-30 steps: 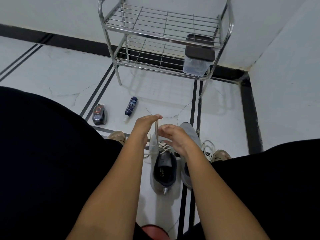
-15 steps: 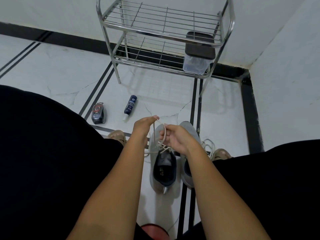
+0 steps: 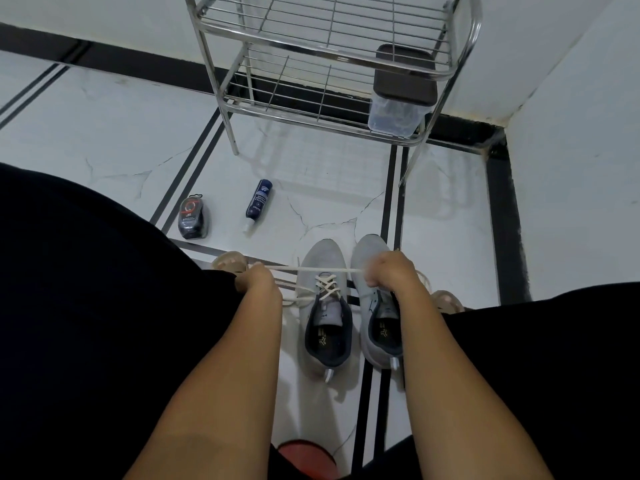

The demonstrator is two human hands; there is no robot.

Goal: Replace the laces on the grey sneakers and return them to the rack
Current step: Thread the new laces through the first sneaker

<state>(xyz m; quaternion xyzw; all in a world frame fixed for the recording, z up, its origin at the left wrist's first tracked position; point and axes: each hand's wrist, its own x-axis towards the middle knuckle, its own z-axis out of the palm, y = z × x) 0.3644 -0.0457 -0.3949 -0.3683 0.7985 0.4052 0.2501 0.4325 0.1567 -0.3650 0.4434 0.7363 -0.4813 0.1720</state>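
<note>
Floor (image 3: 104,140), white tile with black lines; one person seated, dark clothing over both knees.

Far left: one dark sponge-type polish container (image 3: 192,217) lying on the floor, red ring mark on its face, writing too small to read; just right of it, one blue bottle (image 3: 258,204) lying down, white cap toward the viewer, white label text not legible.

Left hand (image 3: 258,284) curled tight around one end of a cream lace (image 3: 311,269); lace runs taut across to the right hand (image 3: 389,275), also fisted on the other end; loose lace trails on the floor below the left hand.

Two grey sneakers on the floor between the knees, side by side, toes pointing away; left sneaker (image 3: 322,306) shows cream lace crossed through its lower eyelets; right sneaker (image 3: 375,327) partly under the right hand, lacing cannot be told; small pale logo on each insole, unreadable.

Behind: one metal rack (image 3: 332,46), two wire shelves; one clear box with dark lid (image 3: 401,95) on the lower shelf, right end.
</note>
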